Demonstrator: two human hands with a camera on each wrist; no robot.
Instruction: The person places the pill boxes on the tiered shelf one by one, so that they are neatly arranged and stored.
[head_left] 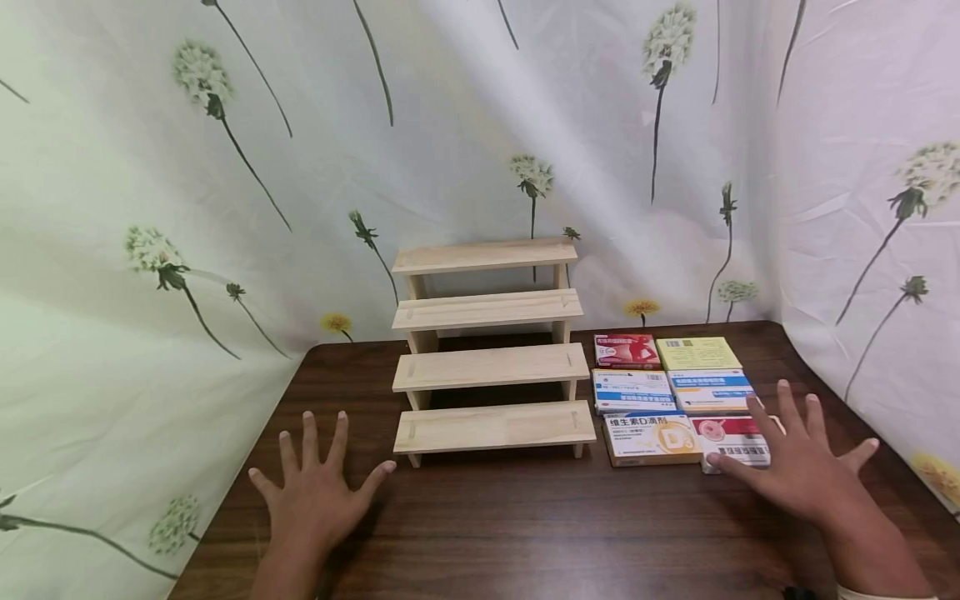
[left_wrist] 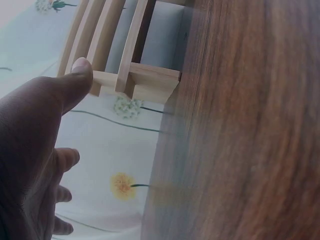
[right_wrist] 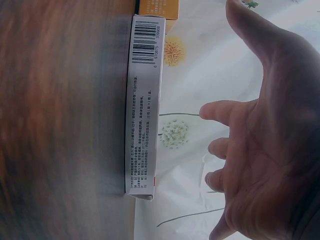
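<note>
Left hand (head_left: pixel 313 497), right hand (head_left: pixel 812 472): empty, fingers spread apart. Boxes (head_left: pixel 697 390) lie flat, paired, right of rack (head_left: pixel 491 367), probably for easy reach.

Head view: from above and before the four-tier wooden shelf (head_left: pixel 491 367), facing forward and down, taking in the left hand (head_left: pixel 315 492) and right hand (head_left: pixel 810 471). Left wrist view: low, left of the shelf, close to its hand, facing the dandelion-print cloth (left_wrist: pixel 100 165), rolled sideways (the tabletop (left_wrist: pixel 250 120) runs upright). Right wrist view: right of the shelf, oppositely rolled, near a barcoded medicine carton (right_wrist: pixel 144 107). Head and left wrist share the shelf; head and right wrist, the carton.
</note>
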